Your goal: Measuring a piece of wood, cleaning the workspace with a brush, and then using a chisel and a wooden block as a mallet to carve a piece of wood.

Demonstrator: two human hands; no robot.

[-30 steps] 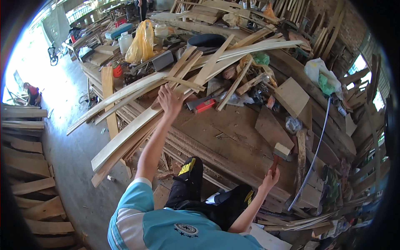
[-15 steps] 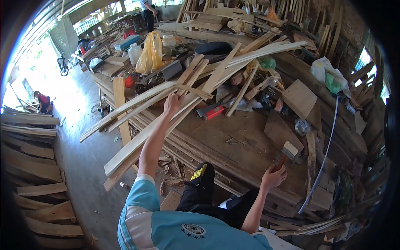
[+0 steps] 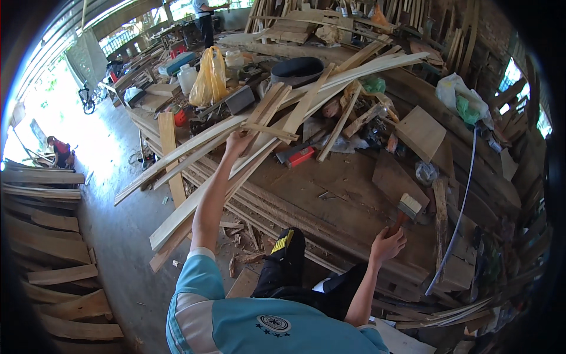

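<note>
My left hand (image 3: pixel 239 143) is closed on the wooden strips (image 3: pixel 261 140) in a loose, crossed pile on the work surface. Its fingertips are partly hidden among the pieces. My right hand (image 3: pixel 388 242) grips a wide paintbrush (image 3: pixel 409 206) by its brown handle, bristles up, over a bare stretch of brown board (image 3: pixel 330 194). A flat grey tool (image 3: pixel 290 152) and a red box (image 3: pixel 300 156) lie between my two hands, close to the strips.
Yellow bag (image 3: pixel 206 79), jugs (image 3: pixel 188 78) and black tub (image 3: pixel 295 71) crowd the back. White bag (image 3: pixel 454 94), pale pipe (image 3: pixel 458 224) and boards stand right. Stacked planks (image 3: pixel 53 248) line the floor (image 3: pixel 124 230) at left. One person (image 3: pixel 206 26) stands far back; another (image 3: pixel 61 152) crouches left.
My left hand has closed more tightly on the strips and shifted slightly. The brush in my right hand is a little higher in view. The far standing person's arm now reaches out rightward.
</note>
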